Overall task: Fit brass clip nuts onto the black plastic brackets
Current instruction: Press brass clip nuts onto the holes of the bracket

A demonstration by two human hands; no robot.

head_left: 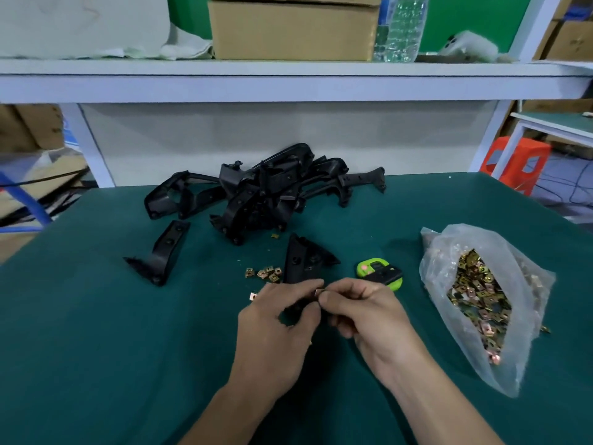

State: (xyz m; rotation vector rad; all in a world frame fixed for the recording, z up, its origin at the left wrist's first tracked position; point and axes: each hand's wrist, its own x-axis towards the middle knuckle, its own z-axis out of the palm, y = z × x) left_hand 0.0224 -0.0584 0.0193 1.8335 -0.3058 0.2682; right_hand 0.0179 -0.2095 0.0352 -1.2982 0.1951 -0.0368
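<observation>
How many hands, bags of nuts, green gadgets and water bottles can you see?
Hands: 2, left hand and right hand
Bag of nuts: 1
Green gadget: 1
Water bottle: 1
Total: 5

Green table (96,348) bears bracket pile (256,194), loose clip nuts (264,273), nut bag (513,258), green device (380,273).

My one camera sits on my head, looking forward and down over the green bench (96,348) from its near edge. Its wide angle shows my left grip (272,326) and right grip (369,313) close at lower centre, forearms entering from the bottom edge, while the white shelf (288,85) crosses the top, farther off
</observation>
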